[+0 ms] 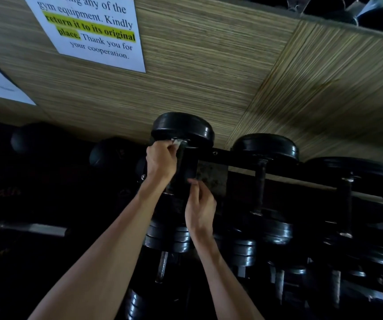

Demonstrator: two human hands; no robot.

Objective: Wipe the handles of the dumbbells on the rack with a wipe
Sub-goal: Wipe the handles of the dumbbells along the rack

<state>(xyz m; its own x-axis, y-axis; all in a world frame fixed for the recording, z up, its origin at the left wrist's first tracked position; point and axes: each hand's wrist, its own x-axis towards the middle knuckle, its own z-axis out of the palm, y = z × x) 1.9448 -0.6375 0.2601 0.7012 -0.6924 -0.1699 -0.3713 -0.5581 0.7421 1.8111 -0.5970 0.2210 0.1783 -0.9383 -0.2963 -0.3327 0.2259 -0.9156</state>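
My left hand has its grip clenched on a white wipe, pinched at the far end of the handle of the upper-tier dumbbell on the black rack, just under its far weight head. My right hand sits at the near end of that handle, fingers loosely curled, grasping nothing I can make out. Printed notice on the wood-grain wall behind.
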